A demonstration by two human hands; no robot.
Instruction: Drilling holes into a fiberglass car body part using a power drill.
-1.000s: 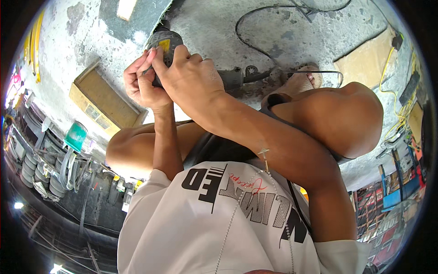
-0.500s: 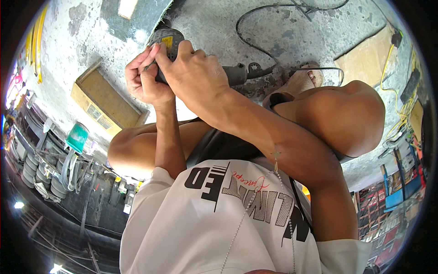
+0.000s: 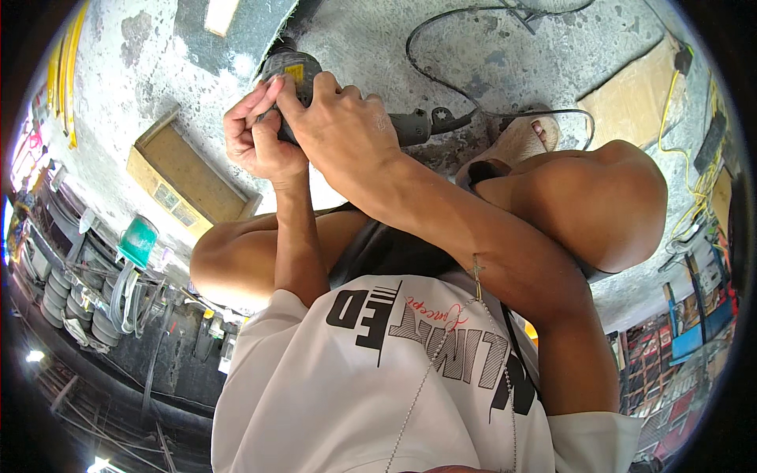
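A dark handheld angle grinder [image 3: 409, 127] with a yellow label lies across the upper middle, its head at the frayed edge of a grey sheet [image 3: 236, 39]. My left hand [image 3: 263, 140] grips it near the head, fingertips raised and curled over the tool. My right hand [image 3: 341, 130] is wrapped over the grinder's body, hiding much of it. A black power cord [image 3: 461, 118] runs from the grinder's rear past my right foot. The working part of the tool is hidden.
A wooden box [image 3: 181, 177] stands left of my hands. A cardboard sheet [image 3: 619, 91] lies at the upper right beside yellow cords [image 3: 688, 197]. Coiled material, a green bucket [image 3: 138, 240] and metal clutter line the left rim; more clutter fills the lower right.
Both hands and the grinder appear shifted slightly right in the picture, along with my body. The grip on the tool looks much the same.
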